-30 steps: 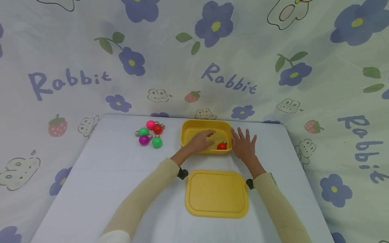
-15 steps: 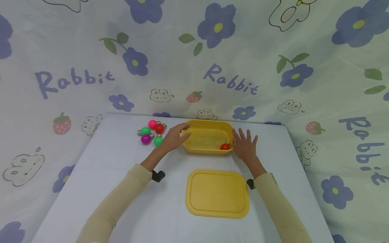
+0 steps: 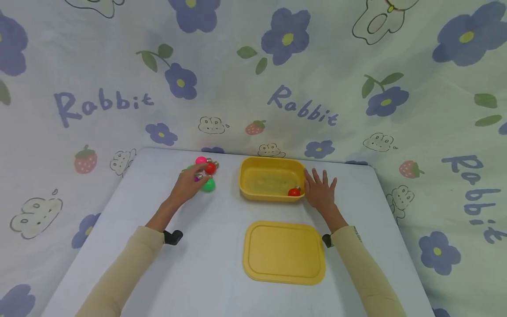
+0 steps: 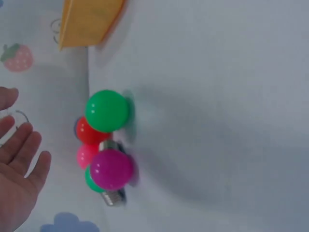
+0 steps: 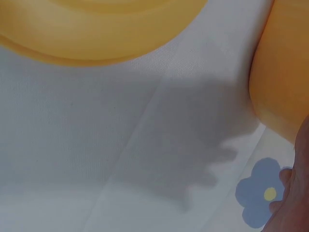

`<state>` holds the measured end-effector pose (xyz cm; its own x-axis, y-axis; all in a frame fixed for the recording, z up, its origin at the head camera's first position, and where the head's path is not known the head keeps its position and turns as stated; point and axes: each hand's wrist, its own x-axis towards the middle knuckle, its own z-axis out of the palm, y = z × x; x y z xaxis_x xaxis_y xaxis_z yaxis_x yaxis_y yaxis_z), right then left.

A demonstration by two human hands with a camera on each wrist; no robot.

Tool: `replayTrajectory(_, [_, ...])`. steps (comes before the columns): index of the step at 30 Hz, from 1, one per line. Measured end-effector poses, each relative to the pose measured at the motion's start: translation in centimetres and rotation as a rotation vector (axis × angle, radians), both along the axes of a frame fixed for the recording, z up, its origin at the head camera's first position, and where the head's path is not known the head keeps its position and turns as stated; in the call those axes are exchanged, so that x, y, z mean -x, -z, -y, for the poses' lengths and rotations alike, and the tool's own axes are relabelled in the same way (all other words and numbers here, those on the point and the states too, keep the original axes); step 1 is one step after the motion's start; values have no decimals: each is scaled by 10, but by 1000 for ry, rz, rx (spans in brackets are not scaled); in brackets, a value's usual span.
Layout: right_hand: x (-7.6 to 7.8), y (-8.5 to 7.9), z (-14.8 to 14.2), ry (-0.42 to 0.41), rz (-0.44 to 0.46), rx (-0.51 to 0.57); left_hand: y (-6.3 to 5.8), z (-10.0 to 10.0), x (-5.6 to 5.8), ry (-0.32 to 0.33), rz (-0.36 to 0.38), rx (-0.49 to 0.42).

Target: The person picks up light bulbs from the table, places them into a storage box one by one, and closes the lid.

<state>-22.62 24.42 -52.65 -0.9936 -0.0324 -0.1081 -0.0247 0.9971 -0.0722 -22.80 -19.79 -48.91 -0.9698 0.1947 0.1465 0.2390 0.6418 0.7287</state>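
Observation:
My left hand [image 3: 188, 184] hovers over a cluster of coloured light bulbs, fingers spread apart and nothing between them. In the left wrist view the cluster shows a green bulb [image 4: 107, 111], a purple bulb [image 4: 112, 169], a red bulb [image 4: 90, 132] and a pink bulb [image 4: 86, 155], with a second green bulb [image 4: 92, 182] partly behind. My right hand [image 3: 320, 193], fingers straight and fanned, is against the right wall of a yellow plastic box [image 3: 245, 193]. Inside that box, in its near right corner, lies another red bulb [image 3: 294, 192].
A flat yellow lid [image 3: 284, 253] lies on the white table [image 3: 206, 273] in front of the box. Behind the table hangs a printed curtain [image 3: 222, 97] with flowers and rabbits. Both forearms come in from the near edge, either side of the lid.
My left hand has moved left, from over the yellow box to the bulb cluster. The right hand stays at the box's right side. The view has shifted slightly.

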Motion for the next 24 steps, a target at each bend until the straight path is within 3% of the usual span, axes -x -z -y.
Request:
replayTrajectory(3, [0,1,-1,12,4,7,6,14,-3,-35,4,26])
replayTrajectory(9, [0,3,-2,11,10,24,18,33,-6,-92,83,50])
replayTrajectory(24, [0,-3,-1,2,37,10,37,51,0,-103,117,19])
